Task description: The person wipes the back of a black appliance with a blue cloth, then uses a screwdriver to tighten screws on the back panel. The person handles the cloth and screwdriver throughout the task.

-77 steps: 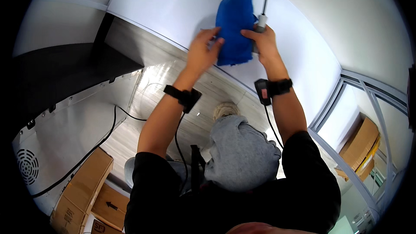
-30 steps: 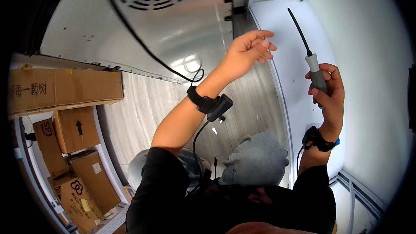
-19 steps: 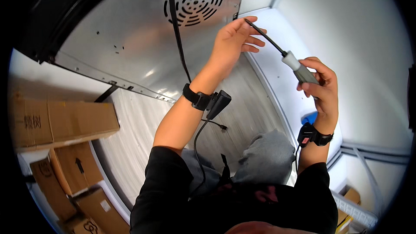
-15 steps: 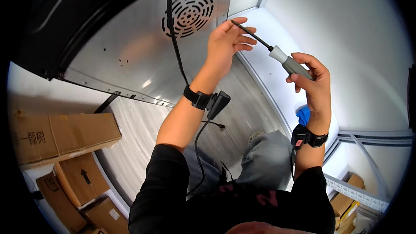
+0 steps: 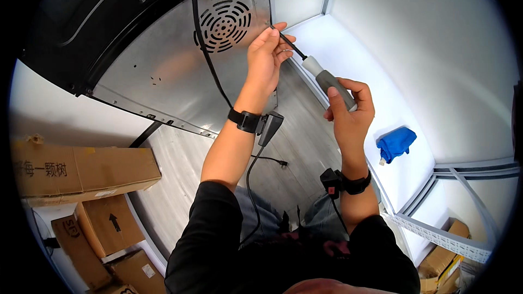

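Note:
My right hand (image 5: 351, 122) is wrapped around the grey handle of a screwdriver (image 5: 313, 66), whose dark shaft points up and to the left. With thumb and fingers, my left hand (image 5: 263, 65) steadies the shaft near its tip. The tip is at the right edge of a silver metal panel (image 5: 180, 79), where a small screw seems to sit, though it is too small to be sure. This panel is part of a large black-framed appliance (image 5: 71, 32). It has a round slotted vent (image 5: 223, 26) and a black power cord (image 5: 206, 49) hanging across it.
A white shelf (image 5: 348, 60) to the right carries a crumpled blue cloth bag (image 5: 396, 142). Cardboard boxes (image 5: 98, 166) are stacked at the left, and another carton (image 5: 444, 256) lies low at the right. The cord's plug (image 5: 282, 162) hangs over the grey wood-look floor (image 5: 305, 120).
The screwdriver and my right hand have moved left, bringing the tip to the panel's edge. My left hand has closed in on the shaft. The blue bag shows more fully.

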The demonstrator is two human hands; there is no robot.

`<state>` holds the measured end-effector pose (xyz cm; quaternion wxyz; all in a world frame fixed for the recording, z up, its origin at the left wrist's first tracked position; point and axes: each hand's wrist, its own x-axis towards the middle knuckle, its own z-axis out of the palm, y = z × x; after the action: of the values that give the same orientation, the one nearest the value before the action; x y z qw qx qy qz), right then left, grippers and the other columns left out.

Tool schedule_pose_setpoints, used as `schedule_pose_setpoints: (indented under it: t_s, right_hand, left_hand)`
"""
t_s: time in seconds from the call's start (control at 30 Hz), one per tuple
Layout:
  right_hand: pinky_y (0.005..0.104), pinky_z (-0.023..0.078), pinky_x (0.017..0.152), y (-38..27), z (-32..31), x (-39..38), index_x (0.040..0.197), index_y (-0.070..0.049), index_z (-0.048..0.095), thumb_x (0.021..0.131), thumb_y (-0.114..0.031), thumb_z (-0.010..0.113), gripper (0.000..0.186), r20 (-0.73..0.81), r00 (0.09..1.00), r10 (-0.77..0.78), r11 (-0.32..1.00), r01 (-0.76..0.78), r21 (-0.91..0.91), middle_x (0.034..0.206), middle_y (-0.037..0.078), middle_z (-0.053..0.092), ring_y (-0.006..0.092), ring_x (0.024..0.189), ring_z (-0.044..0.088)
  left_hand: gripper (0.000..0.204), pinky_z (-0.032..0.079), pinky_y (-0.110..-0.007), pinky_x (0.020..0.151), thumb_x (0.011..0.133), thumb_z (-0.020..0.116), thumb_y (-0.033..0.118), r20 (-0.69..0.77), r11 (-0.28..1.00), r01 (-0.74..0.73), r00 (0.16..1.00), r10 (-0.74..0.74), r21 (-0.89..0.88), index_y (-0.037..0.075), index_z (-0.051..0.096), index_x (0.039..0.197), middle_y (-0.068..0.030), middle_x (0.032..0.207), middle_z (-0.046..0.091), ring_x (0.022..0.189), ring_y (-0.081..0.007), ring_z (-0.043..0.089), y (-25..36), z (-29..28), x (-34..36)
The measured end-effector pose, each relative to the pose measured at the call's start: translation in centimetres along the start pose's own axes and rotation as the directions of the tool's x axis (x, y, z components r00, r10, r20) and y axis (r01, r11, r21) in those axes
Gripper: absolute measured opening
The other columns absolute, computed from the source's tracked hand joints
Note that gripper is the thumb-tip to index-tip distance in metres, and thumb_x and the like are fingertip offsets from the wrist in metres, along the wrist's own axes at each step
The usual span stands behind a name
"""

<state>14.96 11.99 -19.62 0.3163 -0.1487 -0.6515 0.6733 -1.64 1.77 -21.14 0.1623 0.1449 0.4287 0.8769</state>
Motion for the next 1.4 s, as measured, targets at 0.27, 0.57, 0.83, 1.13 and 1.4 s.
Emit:
schedule_pose_setpoints:
  t_s: [0.27, 0.57, 0.83, 1.13, 1.4]
  right_hand:
    - [0.0199, 0.044, 0.045, 1.0, -0.2, 0.0, 0.100, -0.001, 0.054, 0.085, -0.012, 0.068, 0.024, 0.060, 0.998, 0.028, 0.991, -0.036, 0.126, 0.081, 0.008, 0.058, 0.0066, 0.051, 0.054]
    - [0.0202, 0.043, 0.044, 1.7, -0.7, 0.6, 0.101, 0.000, 0.052, 0.087, -0.015, 0.067, 0.026, 0.108, 0.990, 0.090, 0.975, -0.110, 0.191, 0.080, 0.008, 0.056, 0.0075, 0.049, 0.054]
    - [0.0213, 0.044, 0.045, 0.8, -0.6, 0.7, 0.103, 0.000, 0.051, 0.089, -0.019, 0.064, 0.027, 0.112, 0.985, 0.129, 0.969, -0.150, 0.197, 0.083, 0.009, 0.056, 0.0083, 0.049, 0.054]
    - [0.0296, 0.050, 0.062, 0.8, -0.1, 1.0, 0.099, -0.003, 0.054, 0.083, -0.008, 0.066, 0.021, 0.125, 0.939, -0.321, 0.934, 0.336, -0.121, 0.100, 0.012, 0.061, 0.0211, 0.073, 0.061]
    - [0.0335, 0.048, 0.073, -0.6, -0.5, 1.6, 0.109, -0.005, 0.057, 0.067, 0.003, 0.072, 0.045, 0.241, 0.792, -0.561, 0.727, 0.610, -0.315, 0.111, 0.013, 0.060, 0.0261, 0.088, 0.058]
  left_hand:
    - [0.029, 0.049, -0.024, 0.064, 0.099, 0.045, 0.017, 0.018, 0.997, -0.056, 0.998, 0.055, 0.049, -0.001, 0.055, 0.119, -0.0070, 0.085, 0.064, 0.067, -0.0104, 0.056, 0.6, -0.5, 0.1]
    - [0.029, 0.049, -0.023, 0.063, 0.099, 0.047, 0.020, -0.051, 0.991, -0.052, 0.997, 0.059, 0.122, 0.000, 0.055, 0.118, -0.0063, 0.085, 0.063, 0.066, -0.0096, 0.055, 0.4, 0.0, -0.1]
    - [0.029, 0.048, -0.023, 0.063, 0.099, 0.046, 0.021, -0.057, 0.993, -0.036, 0.997, 0.043, 0.110, 0.000, 0.056, 0.116, -0.0060, 0.084, 0.063, 0.066, -0.0097, 0.054, 0.6, 0.1, 0.1]
    - [0.029, 0.051, -0.024, 0.061, 0.098, 0.047, 0.022, -0.056, 0.997, 0.029, 0.998, -0.024, 0.078, 0.000, 0.056, 0.115, -0.0073, 0.083, 0.063, 0.065, -0.0111, 0.060, 1.0, 0.4, -0.5]
    - [0.022, 0.055, -0.025, 0.057, 0.097, 0.050, 0.020, -0.006, 0.983, 0.137, 0.991, -0.137, 0.122, 0.001, 0.055, 0.107, -0.0083, 0.082, 0.064, 0.063, -0.0134, 0.063, 1.5, 1.5, -1.3]
